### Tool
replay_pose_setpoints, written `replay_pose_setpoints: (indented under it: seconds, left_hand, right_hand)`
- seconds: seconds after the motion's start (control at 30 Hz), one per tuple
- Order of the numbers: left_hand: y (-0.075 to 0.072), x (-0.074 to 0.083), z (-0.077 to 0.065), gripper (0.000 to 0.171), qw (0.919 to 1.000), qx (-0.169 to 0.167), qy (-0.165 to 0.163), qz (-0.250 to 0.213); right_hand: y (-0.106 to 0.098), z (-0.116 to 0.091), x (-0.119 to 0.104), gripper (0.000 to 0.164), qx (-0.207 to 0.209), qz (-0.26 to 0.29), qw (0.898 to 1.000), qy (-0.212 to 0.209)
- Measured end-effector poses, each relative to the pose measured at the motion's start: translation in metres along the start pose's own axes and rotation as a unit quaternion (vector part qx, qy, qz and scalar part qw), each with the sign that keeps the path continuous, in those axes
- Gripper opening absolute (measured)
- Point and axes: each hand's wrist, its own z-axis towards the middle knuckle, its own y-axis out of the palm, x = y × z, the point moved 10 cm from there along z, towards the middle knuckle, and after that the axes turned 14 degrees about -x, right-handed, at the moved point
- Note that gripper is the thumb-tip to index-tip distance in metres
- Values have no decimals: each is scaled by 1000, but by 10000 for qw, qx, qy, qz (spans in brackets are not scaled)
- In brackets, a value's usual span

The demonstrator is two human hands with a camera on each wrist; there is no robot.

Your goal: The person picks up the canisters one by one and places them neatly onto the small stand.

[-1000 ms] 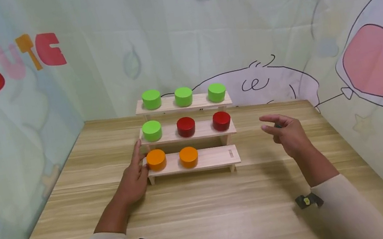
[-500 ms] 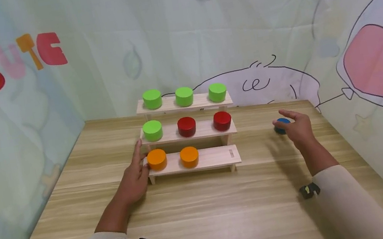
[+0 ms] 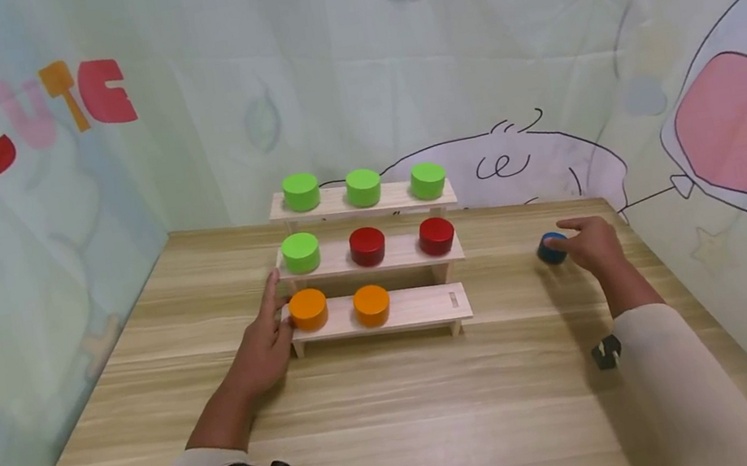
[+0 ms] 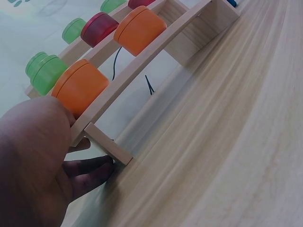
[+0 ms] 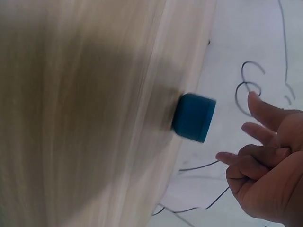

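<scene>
A three-step wooden rack (image 3: 423,305) stands mid-table with round blocks on it. My left hand (image 3: 266,356) grips its left end, beside an orange block (image 3: 308,310); in the left wrist view, fingertips (image 4: 102,168) touch the lower shelf's leg. A second orange block (image 3: 372,305) sits further right on this shelf. The middle shelf carries a green block (image 3: 301,252) and two red blocks (image 3: 367,246); three green blocks (image 3: 363,188) line the top. At the right, my right hand (image 3: 594,247) reaches over a blue block (image 3: 552,249) on the table, thumb and index finger apart from it in the right wrist view.
The wood-grain table (image 3: 413,424) reaches back to a printed curtain (image 3: 314,53) with cartoon drawings and the letters CUTE. Small black devices are strapped to both sleeves (image 3: 679,371). The lower shelf shows bare wood at its right end.
My right hand has moved right and slightly back, bringing the blue block, mostly hidden behind it at first, into view. My left hand keeps its place at the rack's end.
</scene>
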Motion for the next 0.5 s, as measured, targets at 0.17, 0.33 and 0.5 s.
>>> replay_pose_setpoints:
  seconds: [0.17, 0.33, 0.5]
  left_hand:
    - [-1, 0, 1, 82, 10000, -37, -52, -19]
    - [-4, 3, 0, 81, 10000, 12, -5, 26]
    - [-2, 3, -1, 81, 10000, -2, -2, 18]
  right_hand:
    - [1, 10, 2, 67, -190, -733, 9971, -3]
    - [3, 18, 3, 66, -306, -1085, 9936, -4]
    - [4, 20, 11, 61, -386, -1034, 9937, 211]
